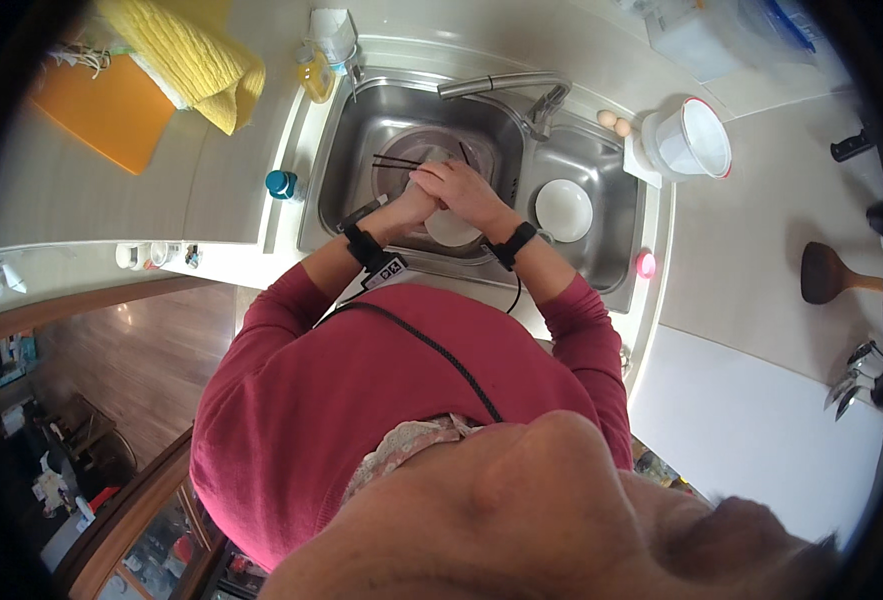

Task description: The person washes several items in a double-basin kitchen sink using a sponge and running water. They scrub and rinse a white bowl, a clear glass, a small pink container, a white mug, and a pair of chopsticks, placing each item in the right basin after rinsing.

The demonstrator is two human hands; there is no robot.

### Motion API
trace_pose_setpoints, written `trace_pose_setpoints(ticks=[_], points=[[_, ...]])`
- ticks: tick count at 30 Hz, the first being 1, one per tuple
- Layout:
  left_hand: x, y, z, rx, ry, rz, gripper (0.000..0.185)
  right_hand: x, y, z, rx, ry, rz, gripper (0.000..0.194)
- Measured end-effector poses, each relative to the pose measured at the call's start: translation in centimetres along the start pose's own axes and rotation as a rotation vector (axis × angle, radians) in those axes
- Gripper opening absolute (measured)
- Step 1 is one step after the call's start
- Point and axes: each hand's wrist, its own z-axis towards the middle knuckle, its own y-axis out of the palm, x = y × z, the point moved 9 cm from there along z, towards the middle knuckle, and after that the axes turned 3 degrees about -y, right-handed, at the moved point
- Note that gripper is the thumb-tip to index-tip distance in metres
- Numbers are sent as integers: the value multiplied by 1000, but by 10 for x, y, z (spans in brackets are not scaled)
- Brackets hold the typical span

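Both of my hands meet over the larger basin of a steel double sink (pixel 351 112). My right hand (pixel 462 191) lies over the fingers of my left hand (pixel 411 206); whether anything is between them is hidden. Beneath them is a round, translucent basin (pixel 400 139) with dark chopsticks (pixel 396 160) in it and a white bowl (pixel 452 227) close to my right hand. The steel faucet (pixel 501 81) reaches over the back of the sink. Another white bowl (pixel 563 210) sits in the smaller basin.
Left of the sink stand a yellow soap bottle (pixel 314 73) and a teal-capped bottle (pixel 281 184). To the right are two eggs (pixel 614 122), a white tub with a red rim (pixel 693 140) and a pink cap (pixel 645 264). A yellow cloth (pixel 201 64) hangs at the upper left.
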Motion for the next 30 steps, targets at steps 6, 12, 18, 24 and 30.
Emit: trace_pose_setpoints(ticks=[6, 12, 18, 24, 30], points=[[-14, -19, -1, 137, -43, -90, 43, 43, -2, -7, -132, 457, -214, 11], [-1, -13, -3, 44, 2, 242, 43, 14, 16, 7, -268, 85, -253, 21], [10, -19, -1, 153, 131, 292, 43, 15, 1, 17, -225, 154, -284, 18], [19, -33, -6, 218, 97, -178, 53, 46, 1, -11, -52, 276, -365, 25], [43, -43, -8, 244, 302, 198, 62, 85, 79, -100, 299, 1175, 882, 18]])
